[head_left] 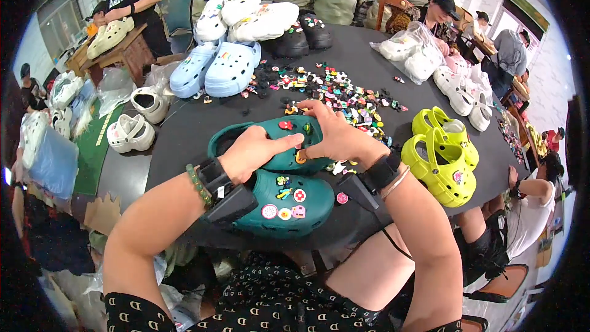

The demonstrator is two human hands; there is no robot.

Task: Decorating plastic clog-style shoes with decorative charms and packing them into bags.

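Two dark green clogs lie side by side in front of me. My left hand [252, 150] grips the far green clog [271, 128], its thumb pressed on the upper and its other fingers hidden in the opening. Around the toe end of that same clog my right hand [341, 135] is curled, thumb and fingertips against the upper. Colourful charms, one of them red [286, 125], sit on it between my hands. The near green clog [319, 203] carries several charms, among them a round one with a red cross [299, 195]. A pink round charm [342, 198] lies beside its toe.
A heap of loose charms [350, 95] spreads over the black table [362, 49]. Light blue clogs [232, 69], white clogs [264, 21] and black clogs [290, 42] stand beyond. Lime-green clogs [439, 166] are at right, a bagged white pair [409, 52] farther back. Other people work nearby.
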